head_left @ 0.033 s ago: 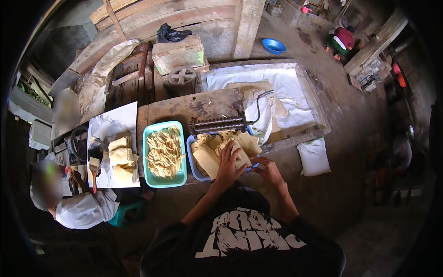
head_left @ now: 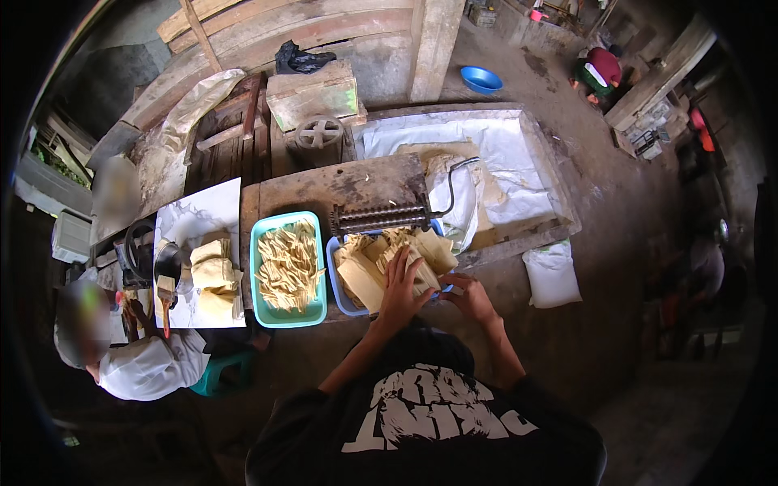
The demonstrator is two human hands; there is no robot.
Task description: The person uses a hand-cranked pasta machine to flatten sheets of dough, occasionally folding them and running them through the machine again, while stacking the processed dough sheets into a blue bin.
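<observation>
My left hand (head_left: pixel 401 290) lies flat, fingers spread, on a stack of pale dough sheets (head_left: pixel 365 275) in a blue tray (head_left: pixel 333 275) at the wooden bench's front edge. My right hand (head_left: pixel 468 298) is at the tray's right corner with its fingers curled; what they grip is hidden. A metal roller cutter (head_left: pixel 379 217) with a crank (head_left: pixel 454 182) stands just behind the tray. Left of the blue tray, a teal tray (head_left: pixel 258 267) holds cut dough strips (head_left: pixel 288 263).
A co-worker in a white shirt (head_left: pixel 150 364) sits at the lower left, holding a brush (head_left: pixel 166 296) by a white board (head_left: pixel 198 215) with folded dough. A white-lined wooden box (head_left: pixel 502 146) is behind, with a white sack (head_left: pixel 551 275) and a blue bowl (head_left: pixel 481 78).
</observation>
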